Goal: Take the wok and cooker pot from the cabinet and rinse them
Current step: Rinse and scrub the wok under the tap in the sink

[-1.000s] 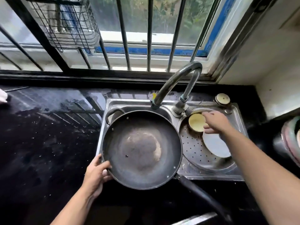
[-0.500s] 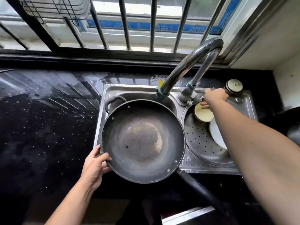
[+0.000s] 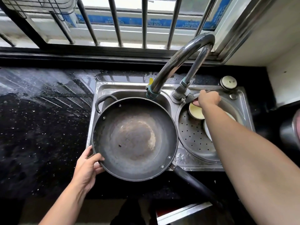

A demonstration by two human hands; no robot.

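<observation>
Wok [image 3: 134, 138] sits centre frame over the left basin of the steel sink [image 3: 181, 161], rim resting on the sink edge. Inside: empty and dry, worn brownish patch at the bottom, one small dark speck. Loop handle at upper left, long black handle running toward lower right over the black counter [image 3: 40, 127].

Left hand [image 3: 87, 168], lower left of centre, grips the wok rim, thumb over the edge, fingers under.

Right hand [image 3: 207, 99], upper right, is closed on the lever at the faucet [image 3: 183, 62] base. Spout end hangs just above the wok's far rim; no water visible.

Right basin holds a perforated steel tray [image 3: 193, 135]. On it: a small bowl [image 3: 195, 112] with a pale yellow interior, and a white plate [image 3: 207, 130] mostly hidden by the forearm.

Cooker pot: cannot tell if in view.
</observation>
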